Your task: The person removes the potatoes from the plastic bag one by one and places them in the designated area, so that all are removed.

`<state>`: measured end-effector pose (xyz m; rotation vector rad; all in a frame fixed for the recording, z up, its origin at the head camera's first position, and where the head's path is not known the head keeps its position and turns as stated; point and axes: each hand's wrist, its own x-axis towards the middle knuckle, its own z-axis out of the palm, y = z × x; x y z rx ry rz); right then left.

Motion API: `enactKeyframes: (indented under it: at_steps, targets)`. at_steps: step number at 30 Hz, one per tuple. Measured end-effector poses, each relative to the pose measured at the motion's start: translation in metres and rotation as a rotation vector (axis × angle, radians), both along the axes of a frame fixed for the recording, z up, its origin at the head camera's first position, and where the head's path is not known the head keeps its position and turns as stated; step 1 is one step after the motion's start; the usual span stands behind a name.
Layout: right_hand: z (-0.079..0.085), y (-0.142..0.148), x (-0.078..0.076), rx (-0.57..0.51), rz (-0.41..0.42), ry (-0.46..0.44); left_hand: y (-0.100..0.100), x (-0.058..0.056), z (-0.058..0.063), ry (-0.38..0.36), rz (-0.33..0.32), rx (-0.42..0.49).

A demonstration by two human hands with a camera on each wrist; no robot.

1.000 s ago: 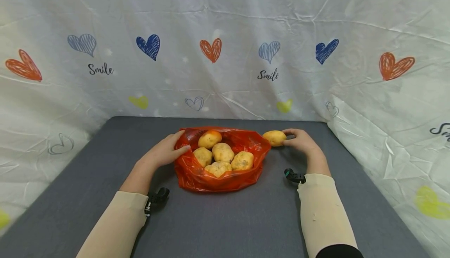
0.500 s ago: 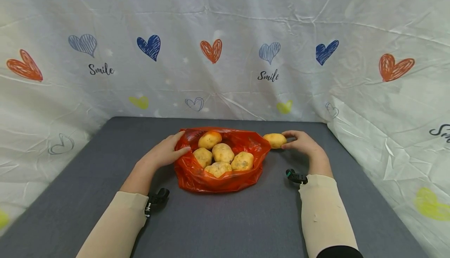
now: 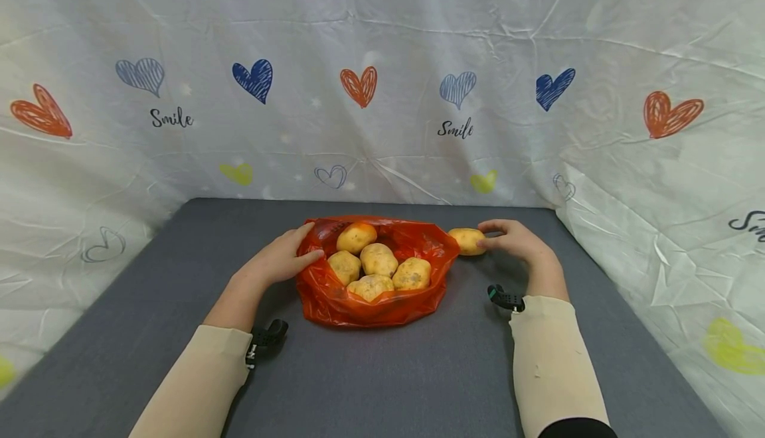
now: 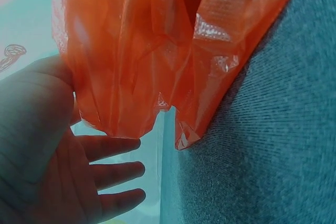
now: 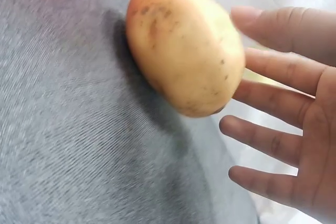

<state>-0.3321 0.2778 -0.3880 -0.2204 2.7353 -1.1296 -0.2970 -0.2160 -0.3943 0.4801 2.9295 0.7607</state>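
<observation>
A red plastic bag [image 3: 370, 312] stands with its mouth turned up, several yellow potatoes [image 3: 379, 259] showing inside. At its left side my left hand [image 3: 277, 259] holds the rim, thumb on the inner side and fingers outside. The left wrist view shows the film of the bag [image 4: 126, 51] between the thumb and index finger, the other fingers straight. One more potato [image 3: 466, 241] lies on the grey table just right of the bag. My right hand [image 3: 515, 240] is at its right end; in the right wrist view the fingers are straight and spread, thumb tip right at the potato [image 5: 184, 51].
The grey table [image 3: 382, 378] reaches back to a pale curtain [image 3: 382, 126] printed with hearts and words. Dark wrist cameras [image 3: 505, 298] jut inward from both wrists, close over the table.
The loose potato has come down slightly beside the bag. My right hand has drawn a little to the right, its fingers looser about the potato. Left hand and bag stay put.
</observation>
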Motion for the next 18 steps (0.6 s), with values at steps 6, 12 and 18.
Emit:
enactKeyframes:
  at_steps: [6,12,18]
  targets:
    - [0.019,-0.006,0.008,-0.006,0.004,0.058,0.001,0.0,0.001,0.01,0.001,-0.004]
    - [0.039,-0.017,0.014,-0.056,0.022,0.087,0.001,0.001,0.001,0.01,0.003,-0.006]
    - [0.052,-0.035,0.019,-0.104,0.101,0.105,0.001,0.001,0.001,0.001,0.004,-0.005]
